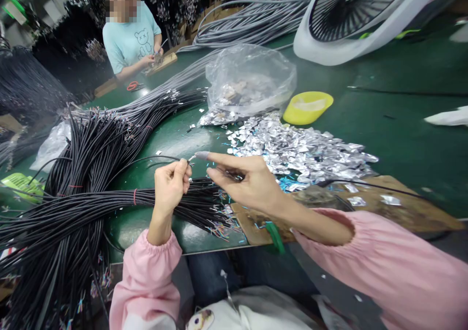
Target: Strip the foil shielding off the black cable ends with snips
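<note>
My left hand (170, 186) is closed in a pinch on a thin black cable (148, 159), close to the cable's end. Short stripped wires (191, 160) poke out past its fingertips. Just to the right is my right hand (254, 181), its index finger stretched toward those wires and its thumb held apart below. A greyish cover is on that index fingertip; whether it touches the wires I cannot tell. The other right fingers are curled and partly hidden. Under both hands lies a tied bundle of black cables (120, 199) with coloured wire ends.
Silver foil scraps (303, 149) are heaped beyond my right hand, beside a yellow cup (308, 108) and a clear plastic bag (252, 76). A worn wooden board (395, 218) lies at the table's front edge. A fan (329, 52) stands back right; a person (129, 40) works across the table.
</note>
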Action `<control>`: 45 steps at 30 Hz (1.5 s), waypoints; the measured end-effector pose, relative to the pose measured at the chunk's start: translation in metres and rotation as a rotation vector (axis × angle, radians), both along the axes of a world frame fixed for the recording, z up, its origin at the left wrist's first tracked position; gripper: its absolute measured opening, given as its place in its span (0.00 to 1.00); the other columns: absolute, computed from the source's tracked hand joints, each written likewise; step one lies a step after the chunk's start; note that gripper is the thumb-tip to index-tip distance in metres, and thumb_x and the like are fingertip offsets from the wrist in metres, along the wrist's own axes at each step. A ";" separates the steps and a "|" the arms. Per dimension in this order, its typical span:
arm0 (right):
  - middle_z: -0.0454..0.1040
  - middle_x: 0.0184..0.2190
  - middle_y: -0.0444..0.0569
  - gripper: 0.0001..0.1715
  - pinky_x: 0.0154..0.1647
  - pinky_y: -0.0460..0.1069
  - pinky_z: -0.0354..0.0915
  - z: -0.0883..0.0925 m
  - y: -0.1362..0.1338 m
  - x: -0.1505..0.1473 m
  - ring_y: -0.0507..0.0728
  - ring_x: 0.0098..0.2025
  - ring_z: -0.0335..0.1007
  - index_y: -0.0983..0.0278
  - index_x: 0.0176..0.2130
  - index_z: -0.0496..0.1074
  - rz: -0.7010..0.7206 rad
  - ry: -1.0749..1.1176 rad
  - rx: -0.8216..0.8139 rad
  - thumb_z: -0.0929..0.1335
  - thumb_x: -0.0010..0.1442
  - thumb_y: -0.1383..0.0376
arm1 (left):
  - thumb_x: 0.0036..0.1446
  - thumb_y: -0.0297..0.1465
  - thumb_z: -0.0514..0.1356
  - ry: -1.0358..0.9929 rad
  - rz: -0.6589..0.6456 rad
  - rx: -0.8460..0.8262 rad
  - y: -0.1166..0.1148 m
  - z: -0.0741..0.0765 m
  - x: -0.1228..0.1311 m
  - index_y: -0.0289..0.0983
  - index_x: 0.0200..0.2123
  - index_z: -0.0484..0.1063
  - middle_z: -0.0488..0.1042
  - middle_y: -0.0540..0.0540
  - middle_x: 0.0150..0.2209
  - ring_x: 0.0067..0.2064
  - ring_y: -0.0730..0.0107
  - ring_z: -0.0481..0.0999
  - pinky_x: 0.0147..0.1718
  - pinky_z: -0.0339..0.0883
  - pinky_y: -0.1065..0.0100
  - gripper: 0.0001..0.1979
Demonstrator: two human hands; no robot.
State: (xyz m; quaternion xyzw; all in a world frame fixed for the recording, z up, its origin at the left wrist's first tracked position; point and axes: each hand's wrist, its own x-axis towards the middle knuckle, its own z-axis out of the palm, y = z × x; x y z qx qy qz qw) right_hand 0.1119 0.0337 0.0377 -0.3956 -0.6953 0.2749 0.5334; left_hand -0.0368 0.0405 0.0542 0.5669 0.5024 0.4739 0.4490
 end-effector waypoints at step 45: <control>0.76 0.27 0.48 0.14 0.27 0.45 0.59 0.003 0.007 0.003 0.52 0.27 0.68 0.66 0.38 0.78 -0.040 -0.152 0.086 0.64 0.61 0.62 | 0.58 0.31 0.55 0.450 0.110 0.524 -0.007 -0.003 -0.004 0.35 0.26 0.73 0.70 0.49 0.23 0.24 0.76 0.66 0.24 0.58 0.73 0.12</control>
